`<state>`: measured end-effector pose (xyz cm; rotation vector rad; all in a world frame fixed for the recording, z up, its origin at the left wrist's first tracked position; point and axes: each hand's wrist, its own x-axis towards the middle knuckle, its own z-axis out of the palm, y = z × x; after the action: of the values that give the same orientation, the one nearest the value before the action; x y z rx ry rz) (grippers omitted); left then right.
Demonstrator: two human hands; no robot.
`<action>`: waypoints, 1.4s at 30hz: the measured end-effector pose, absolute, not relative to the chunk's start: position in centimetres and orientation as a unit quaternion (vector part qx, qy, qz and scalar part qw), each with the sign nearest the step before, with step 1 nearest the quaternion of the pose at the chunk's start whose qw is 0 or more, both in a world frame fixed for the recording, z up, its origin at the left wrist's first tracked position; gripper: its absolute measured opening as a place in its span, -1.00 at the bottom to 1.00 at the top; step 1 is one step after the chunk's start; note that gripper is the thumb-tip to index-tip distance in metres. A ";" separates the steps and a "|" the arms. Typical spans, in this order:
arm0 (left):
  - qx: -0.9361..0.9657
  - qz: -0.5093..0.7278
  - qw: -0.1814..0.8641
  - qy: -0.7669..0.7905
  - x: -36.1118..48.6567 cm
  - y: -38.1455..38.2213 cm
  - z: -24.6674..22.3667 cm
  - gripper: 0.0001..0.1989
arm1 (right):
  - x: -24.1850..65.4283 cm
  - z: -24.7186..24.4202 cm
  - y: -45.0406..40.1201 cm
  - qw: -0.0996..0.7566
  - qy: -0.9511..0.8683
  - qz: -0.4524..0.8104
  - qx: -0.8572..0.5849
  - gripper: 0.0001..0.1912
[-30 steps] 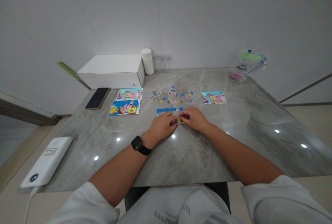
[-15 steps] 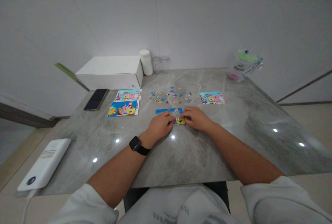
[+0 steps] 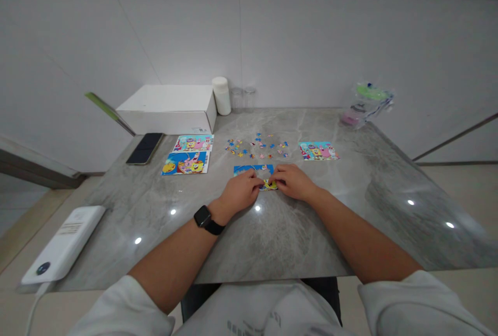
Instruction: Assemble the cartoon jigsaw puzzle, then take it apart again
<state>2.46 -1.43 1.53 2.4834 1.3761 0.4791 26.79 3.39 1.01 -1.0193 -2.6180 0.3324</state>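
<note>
Jigsaw work, flat, blue-and-yellow and part-assembled (image 3: 270,186), lies at frame centre, its long axis apparently running left to right. The bare left hand (image 3: 243,189) overlaps its left side; the bare right hand (image 3: 292,181) meets its right edge, equally near. Fingers curl on both; whether either pinches a piece, I cannot tell.

A: Thin, flat, partly assembled cartoon jigsaw (image 3: 269,186): condition?

B: Incomplete. Lies level, long side crosswise. Blue strip along far edge, yellow section at near edge, grey gap between. Near left portion hidden.

A: Small, knobbed, multicoloured loose jigsaw pieces (image 3: 263,145)?

B: Scattered just beyond it, in a loose band. Blue, yellow, pink showing. Individual prints too small to tell.
</note>
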 end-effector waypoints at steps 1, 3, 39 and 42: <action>0.856 0.163 0.127 0.475 2.5 -1.4 1.5 -0.69 | 26.8 1.1 3.4 0.153 -0.916 0.113 -0.354 -0.68; 0.856 0.160 0.122 0.476 2.5 -1.4 1.5 -0.69 | 26.7 1.2 3.3 0.147 -0.919 0.106 -0.351 -0.70; 0.147 0.684 0.618 0.358 -6.8 5.9 1.3 -0.76 | 27.6 -0.5 5.6 0.339 -0.813 0.166 -0.443 -0.82; 0.148 0.679 0.630 0.346 -6.9 5.8 1.2 -0.76 | 27.6 -0.7 5.6 0.335 -0.812 0.169 -0.448 -0.81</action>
<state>-6.91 5.82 1.24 0.3388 0.7919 1.5553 27.58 5.63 -0.74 -1.1679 -2.1176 0.4412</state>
